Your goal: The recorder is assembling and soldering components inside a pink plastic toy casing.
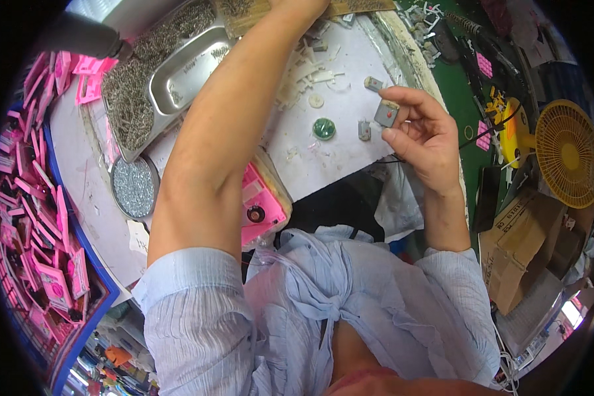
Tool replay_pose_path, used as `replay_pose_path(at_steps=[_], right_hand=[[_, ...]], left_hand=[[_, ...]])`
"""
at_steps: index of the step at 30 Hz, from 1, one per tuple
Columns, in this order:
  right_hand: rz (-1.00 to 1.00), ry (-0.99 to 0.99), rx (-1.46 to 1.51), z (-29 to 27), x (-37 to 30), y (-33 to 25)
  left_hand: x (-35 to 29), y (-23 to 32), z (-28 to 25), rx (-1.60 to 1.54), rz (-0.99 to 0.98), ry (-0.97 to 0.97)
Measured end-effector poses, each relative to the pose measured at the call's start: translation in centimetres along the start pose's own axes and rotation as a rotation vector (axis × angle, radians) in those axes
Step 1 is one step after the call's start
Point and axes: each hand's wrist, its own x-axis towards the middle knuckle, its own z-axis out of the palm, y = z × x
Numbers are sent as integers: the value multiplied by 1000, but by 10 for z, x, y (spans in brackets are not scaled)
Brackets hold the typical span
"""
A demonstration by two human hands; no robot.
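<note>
Right fingers (412, 98) pinch one grey block (387, 113); two smaller blocks (364, 131) nearby; left fingers unseen, cannot tell.

White worktable (79, 168), green surface (457, 92) alongside; yellow fan (567, 150), bright light (572, 313)

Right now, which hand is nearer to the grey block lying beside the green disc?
The right hand, just right of the grey block. The left hand is farther up, mostly cut off by the picture's top edge.

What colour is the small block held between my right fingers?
The block is grey, with a small red spot; it shows best in the head view.
</note>
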Motion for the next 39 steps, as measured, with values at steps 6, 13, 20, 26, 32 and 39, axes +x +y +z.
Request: replay_pose_path(at_steps=[6, 13, 20, 26, 32, 39], right_hand=[[-12, -16, -39, 6, -5, -10], [-40, -80, -14, 25, 4, -7], [136, -350, 122, 76, 11, 16], [334, -491, 186, 105, 10, 27], [457, -509, 284, 117, 8, 26], [470, -550, 249, 119, 9, 24]], left_hand=[[-1, -15, -4, -279, 46, 174], [-115, -38, -103, -607, 212, 116], [-304, -68, -144, -1005, -126, -137], [-352, -68, -139, -1039, -254, 63], [-359, -69, -130, -1070, -191, 191], [-362, -73, -128, -1067, -151, 178]])
